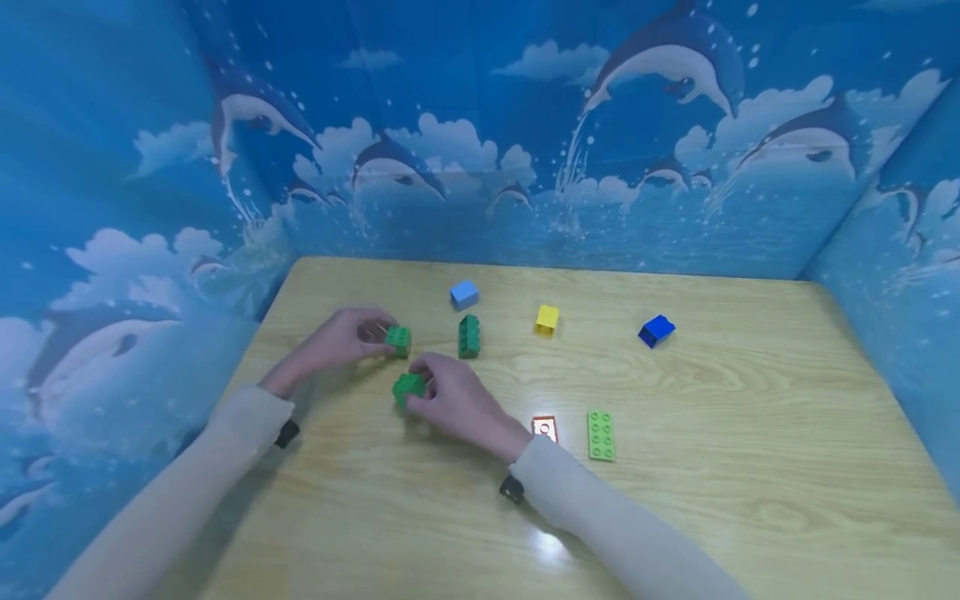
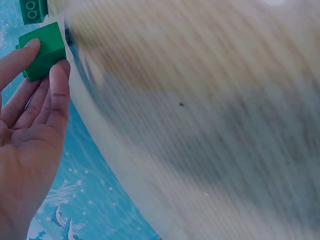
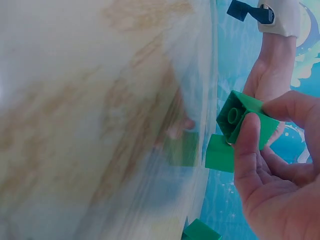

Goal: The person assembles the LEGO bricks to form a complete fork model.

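Between thumb and fingers my left hand [image 1: 348,337] pinches a green toy brick [image 1: 398,340] with studs on top, at the left of the table. In the left wrist view the thumb lies on one face of that brick [image 2: 46,50]. Nearer to me, my right hand [image 1: 461,400] pinches a second green brick [image 1: 407,388]. Its hollow underside shows in the right wrist view, where this brick [image 3: 245,117] is tilted. The two held bricks are apart in the head view. A longer dark green brick [image 1: 468,337] lies just right of the left hand's brick.
Farther back are a light blue brick [image 1: 464,295], a yellow brick [image 1: 547,320] and a dark blue brick [image 1: 657,331]. A red-edged piece [image 1: 545,427] and a flat light green plate [image 1: 601,436] lie near the right forearm. Dolphin-printed sheets [image 1: 480,208] border the wooden table [image 1: 750,433].
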Tool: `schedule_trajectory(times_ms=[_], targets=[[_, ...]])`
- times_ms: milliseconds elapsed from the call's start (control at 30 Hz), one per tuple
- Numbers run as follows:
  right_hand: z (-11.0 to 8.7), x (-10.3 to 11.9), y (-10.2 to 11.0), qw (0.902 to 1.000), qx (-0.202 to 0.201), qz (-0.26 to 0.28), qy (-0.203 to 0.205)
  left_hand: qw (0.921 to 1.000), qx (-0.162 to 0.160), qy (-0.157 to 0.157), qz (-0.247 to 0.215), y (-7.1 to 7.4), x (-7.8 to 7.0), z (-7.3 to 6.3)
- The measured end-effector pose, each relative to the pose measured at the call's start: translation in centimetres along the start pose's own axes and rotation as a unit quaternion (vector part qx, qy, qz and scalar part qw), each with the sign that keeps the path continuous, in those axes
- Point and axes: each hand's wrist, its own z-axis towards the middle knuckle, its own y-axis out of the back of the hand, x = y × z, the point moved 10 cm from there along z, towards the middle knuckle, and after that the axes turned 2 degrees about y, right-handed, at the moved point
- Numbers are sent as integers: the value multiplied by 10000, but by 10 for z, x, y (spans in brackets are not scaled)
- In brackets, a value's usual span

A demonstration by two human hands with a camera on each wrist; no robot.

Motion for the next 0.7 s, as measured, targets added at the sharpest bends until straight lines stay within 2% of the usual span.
schedule_trajectory(times_ms=[267,500,600,700], targets=[[4,0,11,9983,-465,324,112,9999,118,15,-94,-6,2,-5],[11,10,20,9951,-792,437,409,9997,167,-108,-107,-8,-2,-7],[14,9,21,9944,-887,440,373,9996,220,-70,-178,-9,-1,-9],[17,6,22,9936,-990,521,166,9991,270,13,-333,-7,1,-12]])
